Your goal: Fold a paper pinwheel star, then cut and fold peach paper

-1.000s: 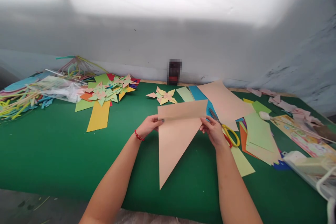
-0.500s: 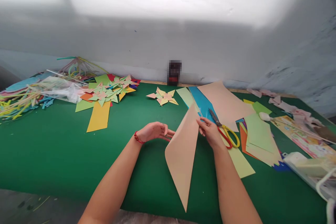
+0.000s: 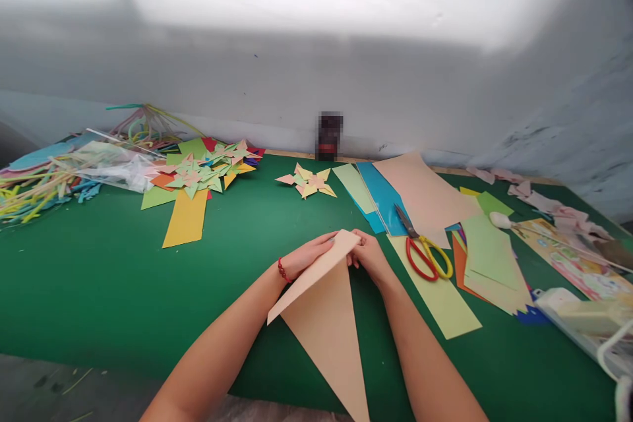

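Observation:
A peach sheet of paper hangs over the front of the green tabletop, its upper part bent over into a flap that slopes down to the left. My left hand, with a red beaded bracelet at the wrist, grips the flap's top edge; most of its fingers are behind the paper. At the top right corner, my right hand pinches the same sheet, fingers curled. Right of that hand lie scissors with one red and one yellow handle, partly on a pale green paper strip.
Folded paper stars are heaped at the back left beside a yellow strip and thin coloured strips. A single star lies mid-table. Blue and peach sheets lie behind the scissors. A white plastic tray stands far right.
The peach paper has come down and nearer, and its upper part is now bent over to the left. My left hand has moved onto its top edge; my right hand has shifted left and nearer.

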Available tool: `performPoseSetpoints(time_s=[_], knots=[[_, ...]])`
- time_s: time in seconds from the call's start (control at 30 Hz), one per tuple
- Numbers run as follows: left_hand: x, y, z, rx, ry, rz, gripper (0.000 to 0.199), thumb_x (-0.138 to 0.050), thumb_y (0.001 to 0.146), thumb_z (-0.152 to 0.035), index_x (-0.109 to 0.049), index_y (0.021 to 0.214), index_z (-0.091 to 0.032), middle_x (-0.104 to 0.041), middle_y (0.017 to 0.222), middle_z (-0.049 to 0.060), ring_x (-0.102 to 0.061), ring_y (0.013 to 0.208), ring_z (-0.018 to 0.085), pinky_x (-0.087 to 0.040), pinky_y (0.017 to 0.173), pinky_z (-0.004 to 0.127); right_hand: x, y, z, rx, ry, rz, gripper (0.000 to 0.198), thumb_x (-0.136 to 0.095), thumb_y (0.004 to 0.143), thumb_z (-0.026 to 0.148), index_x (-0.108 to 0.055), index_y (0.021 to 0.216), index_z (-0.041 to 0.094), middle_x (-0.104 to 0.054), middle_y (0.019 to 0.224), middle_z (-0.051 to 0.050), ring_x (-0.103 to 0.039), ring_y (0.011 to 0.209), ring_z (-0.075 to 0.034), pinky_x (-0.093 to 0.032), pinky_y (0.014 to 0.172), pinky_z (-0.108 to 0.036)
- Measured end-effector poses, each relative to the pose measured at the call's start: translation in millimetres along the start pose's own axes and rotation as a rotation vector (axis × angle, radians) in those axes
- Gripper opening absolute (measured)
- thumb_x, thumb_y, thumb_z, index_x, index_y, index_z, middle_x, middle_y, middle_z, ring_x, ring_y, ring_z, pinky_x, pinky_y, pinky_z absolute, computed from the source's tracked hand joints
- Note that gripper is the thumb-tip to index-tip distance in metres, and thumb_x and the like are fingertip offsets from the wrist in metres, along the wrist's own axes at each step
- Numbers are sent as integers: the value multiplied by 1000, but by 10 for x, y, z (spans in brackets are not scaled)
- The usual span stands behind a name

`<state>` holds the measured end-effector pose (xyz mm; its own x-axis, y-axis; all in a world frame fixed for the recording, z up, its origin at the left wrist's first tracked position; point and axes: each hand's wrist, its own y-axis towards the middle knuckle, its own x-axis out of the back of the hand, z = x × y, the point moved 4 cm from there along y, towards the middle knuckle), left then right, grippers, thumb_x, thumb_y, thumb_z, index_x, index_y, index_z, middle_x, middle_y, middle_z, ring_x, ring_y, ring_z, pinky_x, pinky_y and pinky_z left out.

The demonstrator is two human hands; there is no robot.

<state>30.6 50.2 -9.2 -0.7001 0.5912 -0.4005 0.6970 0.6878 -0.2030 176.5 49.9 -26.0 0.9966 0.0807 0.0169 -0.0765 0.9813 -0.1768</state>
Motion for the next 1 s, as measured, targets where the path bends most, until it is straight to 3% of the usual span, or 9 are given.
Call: performPoseSetpoints(time_s=[0.2,0.57,0.7,0.87,1.0], knots=[[39,0,76,151,69,-53,53,-60,77,-48,-53,121,-19,-61,108,10,-61,82,17,-46,69,26,8,5,-1,27,28,4,12,-57,66,27,-57,74,18,-56,49,5,-46,41,-9,-32,41,-20],[-83,-9,84,119,65,14,54,-61,77,-45,-49,123,-21,-60,108,8,-60,83,16,-47,70,25,-15,14,13,97,-10,0,14,-59,65,29,-60,73,17,-60,66,1,-50,60,-13,-36,56,-24],[-69,-5,80,127,30,-4,51,-61,76,-46,-51,120,-21,-62,106,8,-60,82,17,-47,70,26,-13,25,4,126,-12,1,12,-58,64,25,-60,73,17,-59,67,2,-50,60,-12,-36,56,-23],[-115,17,117,186,-156,37,61,-41,80,-64,-60,96,-8,-66,89,16,-63,79,23,-48,77,36,-32,-5,44,64,-61,-28,13,-54,69,28,-58,76,18,-50,49,5,-42,42,-9,-29,43,-22],[-118,15,86,140,-141,12,48,-52,80,-54,-58,100,-11,-67,89,13,-64,79,23,-47,76,36,-32,-34,99,89,-80,-46,15,-53,68,25,-61,80,19,-53,52,4,-45,45,-11,-31,43,-22]])
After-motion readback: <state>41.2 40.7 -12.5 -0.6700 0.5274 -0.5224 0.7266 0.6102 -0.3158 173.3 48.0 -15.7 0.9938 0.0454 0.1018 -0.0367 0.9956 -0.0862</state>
